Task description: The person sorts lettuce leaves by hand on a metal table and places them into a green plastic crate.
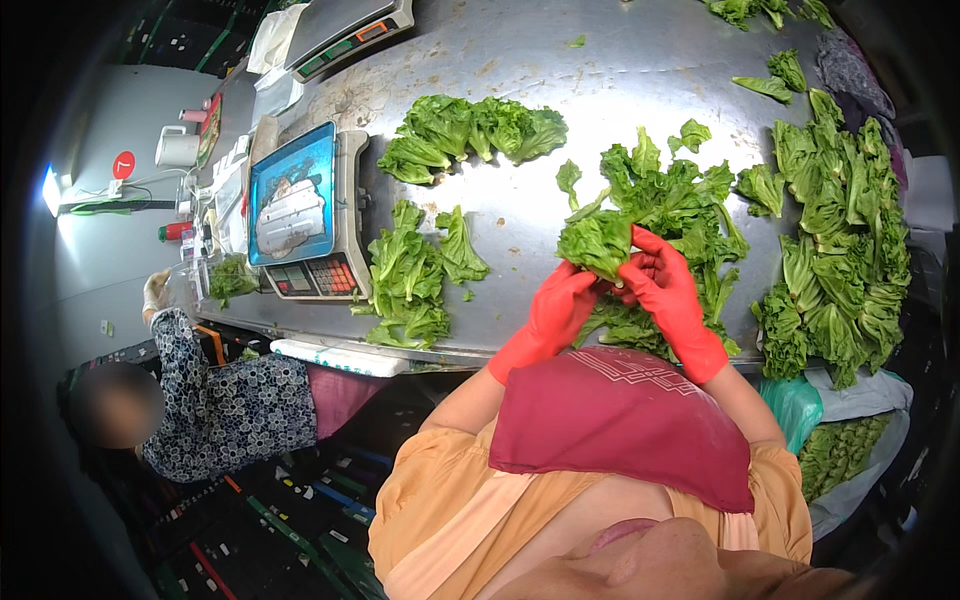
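A small head of green leafy lettuce (596, 244) is held above the steel table (517, 300), its cut base towards me. My left hand (559, 307), in a red rubber glove, pinches it near the base from below. My right hand (666, 289), gloved the same way, grips its right side and base. Some fingers are hidden behind the leaves. Under and beyond my hands lies a loose heap of lettuce leaves (675, 191). To the right, many lettuce heads (840, 240) are piled at the table's edge.
A row of lettuce heads (472, 131) lies further back, with more loose leaves (409, 277) at left. Beside them stands a weighing scale with a blue tray (292, 195); another scale (349, 34) is behind. A co-worker (232, 405) in patterned sleeves is at left. A lettuce-filled bag (840, 454) sits at right.
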`<move>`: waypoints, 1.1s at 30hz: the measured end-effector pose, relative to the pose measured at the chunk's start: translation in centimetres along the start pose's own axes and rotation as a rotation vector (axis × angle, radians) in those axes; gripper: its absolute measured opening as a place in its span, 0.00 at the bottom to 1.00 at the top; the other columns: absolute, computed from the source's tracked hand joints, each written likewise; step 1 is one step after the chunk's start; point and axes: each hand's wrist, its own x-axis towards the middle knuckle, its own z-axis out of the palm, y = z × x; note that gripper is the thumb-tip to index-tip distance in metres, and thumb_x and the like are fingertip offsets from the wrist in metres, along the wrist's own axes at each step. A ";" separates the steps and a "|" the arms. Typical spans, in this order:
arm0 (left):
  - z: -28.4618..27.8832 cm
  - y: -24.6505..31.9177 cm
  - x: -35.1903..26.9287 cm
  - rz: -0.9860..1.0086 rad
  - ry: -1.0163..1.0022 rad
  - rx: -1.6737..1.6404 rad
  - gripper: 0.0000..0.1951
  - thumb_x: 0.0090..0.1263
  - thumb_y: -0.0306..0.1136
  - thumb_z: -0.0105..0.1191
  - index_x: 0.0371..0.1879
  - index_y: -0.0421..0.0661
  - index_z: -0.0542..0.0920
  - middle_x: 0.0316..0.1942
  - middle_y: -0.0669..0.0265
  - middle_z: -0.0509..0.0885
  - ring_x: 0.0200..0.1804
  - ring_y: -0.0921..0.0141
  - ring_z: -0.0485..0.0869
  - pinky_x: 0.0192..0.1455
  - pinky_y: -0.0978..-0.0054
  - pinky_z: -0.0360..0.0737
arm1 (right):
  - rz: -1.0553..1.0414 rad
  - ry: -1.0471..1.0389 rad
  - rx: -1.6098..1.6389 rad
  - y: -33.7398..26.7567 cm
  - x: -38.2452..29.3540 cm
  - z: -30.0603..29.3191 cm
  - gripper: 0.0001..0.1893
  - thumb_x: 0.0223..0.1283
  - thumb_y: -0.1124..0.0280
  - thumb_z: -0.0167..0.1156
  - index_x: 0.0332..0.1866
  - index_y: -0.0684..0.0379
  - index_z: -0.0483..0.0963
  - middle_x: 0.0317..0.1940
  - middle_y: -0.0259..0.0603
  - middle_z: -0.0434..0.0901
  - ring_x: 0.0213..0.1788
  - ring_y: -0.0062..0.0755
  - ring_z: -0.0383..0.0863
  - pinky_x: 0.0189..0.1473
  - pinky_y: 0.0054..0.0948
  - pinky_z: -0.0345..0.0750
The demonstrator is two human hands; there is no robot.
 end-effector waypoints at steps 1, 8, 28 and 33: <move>0.3 0.6 0.1 -0.087 -0.013 -0.172 0.19 0.73 0.28 0.38 0.62 0.42 0.65 0.58 0.61 0.72 0.59 0.65 0.72 0.61 0.63 0.69 | 0.088 0.019 -0.071 -0.4 0.0 0.1 0.16 0.65 0.70 0.57 0.55 0.63 0.70 0.43 0.37 0.77 0.34 0.20 0.79 0.35 0.21 0.78; 1.0 0.4 0.9 -0.058 0.002 -0.315 0.24 0.75 0.36 0.45 0.67 0.44 0.59 0.62 0.65 0.70 0.60 0.68 0.71 0.61 0.68 0.69 | -0.225 0.045 0.075 2.5 0.4 -0.6 0.14 0.65 0.70 0.57 0.53 0.63 0.71 0.38 0.36 0.79 0.30 0.23 0.78 0.31 0.21 0.74; -3.9 6.9 4.1 0.198 0.361 0.276 0.12 0.69 0.32 0.53 0.47 0.39 0.77 0.47 0.60 0.83 0.41 0.70 0.85 0.37 0.78 0.77 | 0.237 -0.218 -0.253 -1.3 -0.4 0.7 0.17 0.69 0.59 0.50 0.46 0.63 0.77 0.32 0.37 0.81 0.30 0.22 0.80 0.34 0.21 0.76; -5.9 8.7 5.7 0.321 0.669 0.431 0.06 0.61 0.22 0.59 0.35 0.38 0.78 0.29 0.68 0.82 0.30 0.77 0.80 0.34 0.80 0.77 | 0.254 -0.231 -0.239 -1.6 0.2 0.9 0.17 0.69 0.59 0.50 0.46 0.63 0.77 0.33 0.36 0.81 0.32 0.22 0.80 0.35 0.21 0.76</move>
